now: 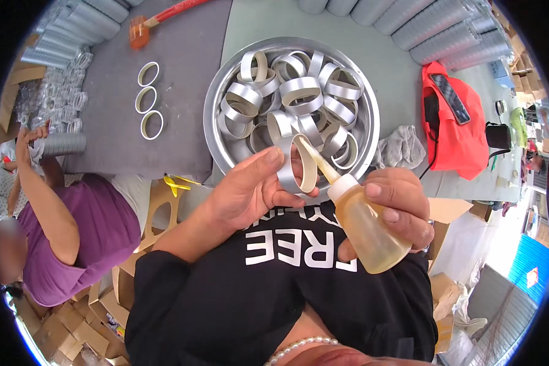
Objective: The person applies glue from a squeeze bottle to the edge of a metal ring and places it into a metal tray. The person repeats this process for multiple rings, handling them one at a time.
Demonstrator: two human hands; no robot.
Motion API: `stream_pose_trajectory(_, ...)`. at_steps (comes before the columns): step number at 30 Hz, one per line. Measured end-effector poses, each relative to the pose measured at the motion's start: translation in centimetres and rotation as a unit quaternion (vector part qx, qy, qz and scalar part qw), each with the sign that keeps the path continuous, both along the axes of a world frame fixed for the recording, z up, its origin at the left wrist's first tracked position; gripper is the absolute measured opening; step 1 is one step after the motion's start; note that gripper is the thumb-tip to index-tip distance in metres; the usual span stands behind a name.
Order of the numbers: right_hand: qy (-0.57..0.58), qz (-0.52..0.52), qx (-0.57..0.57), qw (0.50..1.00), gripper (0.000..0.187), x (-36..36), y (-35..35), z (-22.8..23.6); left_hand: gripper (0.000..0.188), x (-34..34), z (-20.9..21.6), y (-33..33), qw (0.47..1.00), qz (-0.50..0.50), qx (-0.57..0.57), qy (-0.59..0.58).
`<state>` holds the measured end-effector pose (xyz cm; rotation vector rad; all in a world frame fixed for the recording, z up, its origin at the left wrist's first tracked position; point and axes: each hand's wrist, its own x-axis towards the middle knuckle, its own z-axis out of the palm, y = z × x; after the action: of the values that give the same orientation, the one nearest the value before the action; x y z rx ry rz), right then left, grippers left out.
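Observation:
My left hand (247, 189) grips a silver metal ring (290, 168) with a pale inner face, held upright at the near rim of the bowl. My right hand (402, 204) is wrapped round a squeeze glue bottle (372, 235) with a white collar, amber liquid inside and a long tapered nozzle. The nozzle's tip touches or nearly touches the upper inner edge of the ring. Just beyond my hands stands a round steel bowl (212, 125), heaped with loose silver rings (302, 94) of the same kind.
Three rings (152, 125) stand in a row on a grey mat (189, 73), with a red-handled mallet (139, 33) behind. To the right lie a grey cloth (401, 148) and a red bag (460, 137) with a phone (450, 97). Stacked rings (433, 43) line the back. A co-worker (79, 235) sits left.

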<state>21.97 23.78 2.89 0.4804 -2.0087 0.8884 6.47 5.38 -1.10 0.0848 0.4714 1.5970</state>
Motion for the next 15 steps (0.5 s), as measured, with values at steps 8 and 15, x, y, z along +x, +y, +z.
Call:
stream_pose_trajectory(8, -0.034, -0.025, 0.015, 0.999, 0.073, 0.7, -0.1, 1.2, 0.062, -0.2, 1.0, 0.2, 0.972, 0.062, 0.017, 0.228)
stream_pose_trajectory(15, -0.062, 0.031, -0.093, 0.993, 0.072, 1.4, 0.6, 0.8, 0.074, 0.1, 1.6, -0.1, 0.829, 0.162, 0.068, 0.53)
